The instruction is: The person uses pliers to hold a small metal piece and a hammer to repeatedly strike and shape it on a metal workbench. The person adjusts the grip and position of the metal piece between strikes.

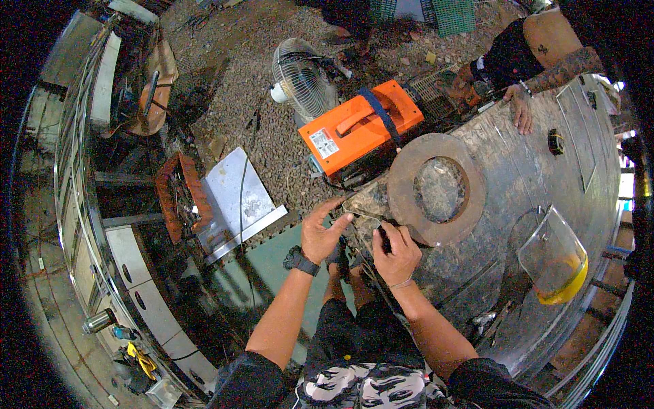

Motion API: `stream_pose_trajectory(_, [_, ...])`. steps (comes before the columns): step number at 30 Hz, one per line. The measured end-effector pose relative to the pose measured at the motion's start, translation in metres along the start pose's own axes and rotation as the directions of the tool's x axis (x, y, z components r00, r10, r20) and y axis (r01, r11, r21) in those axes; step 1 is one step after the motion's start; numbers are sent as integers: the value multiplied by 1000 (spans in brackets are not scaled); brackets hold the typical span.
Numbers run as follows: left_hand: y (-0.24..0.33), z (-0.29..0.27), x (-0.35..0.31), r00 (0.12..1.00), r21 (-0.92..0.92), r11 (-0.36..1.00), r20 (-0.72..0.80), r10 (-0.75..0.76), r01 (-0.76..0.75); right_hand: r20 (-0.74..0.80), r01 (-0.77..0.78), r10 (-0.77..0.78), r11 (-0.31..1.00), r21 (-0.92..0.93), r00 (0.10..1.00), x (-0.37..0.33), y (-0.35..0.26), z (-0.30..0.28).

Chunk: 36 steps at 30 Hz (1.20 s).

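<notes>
A thin, light-coloured strip (366, 216) spans the gap between my hands, over the near left edge of the worn table. My left hand (323, 230), with a dark watch on its wrist, pinches one end between thumb and fingers. Curled around the other end is my right hand (398, 253), its thumb and fingertips pressed together. The strip's material is too small to make out. Just beyond my right hand, a thick rusty metal ring (409, 187) lies flat on the table (504, 170).
An orange machine (361, 127) with a blue strap stands past the table's edge, beside a fan (300, 71). A clear face shield (555, 255) with a yellow band lies at right. A co-worker's hand (521, 112) rests on the far tabletop. Left stands a rusty box (180, 198).
</notes>
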<state>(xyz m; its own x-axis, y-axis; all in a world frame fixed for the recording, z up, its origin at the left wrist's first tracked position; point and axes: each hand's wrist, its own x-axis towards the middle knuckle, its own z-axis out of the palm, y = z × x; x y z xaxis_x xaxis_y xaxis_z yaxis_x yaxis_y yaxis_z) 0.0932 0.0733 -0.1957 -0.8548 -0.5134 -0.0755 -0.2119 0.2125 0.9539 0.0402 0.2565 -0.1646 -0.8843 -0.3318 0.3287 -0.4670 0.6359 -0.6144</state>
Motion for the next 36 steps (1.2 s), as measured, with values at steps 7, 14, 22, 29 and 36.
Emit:
stream_pose_trajectory(7, [1, 2, -1, 1000, 44, 999, -13, -10, 10, -18, 12, -12, 1000, -6, 1000, -1, 1, 2])
stream_pose_trajectory(14, [5, 2, -1, 999, 9, 1000, -30, -12, 13, -5, 12, -12, 1000, 6, 1000, -1, 1, 1])
stream_pose_trajectory(22, [6, 1, 2, 998, -32, 998, -14, -63, 62, -8, 38, -37, 999, 11, 999, 0, 0, 0])
stream_pose_trajectory(29, [2, 3, -1, 998, -24, 999, -51, -28, 27, 1, 22, -22, 1000, -8, 1000, -1, 1, 1])
stream_pose_trajectory(36, [5, 1, -2, 982, -138, 975, -40, -183, 176, -15, 42, -43, 999, -22, 999, -1, 0, 1])
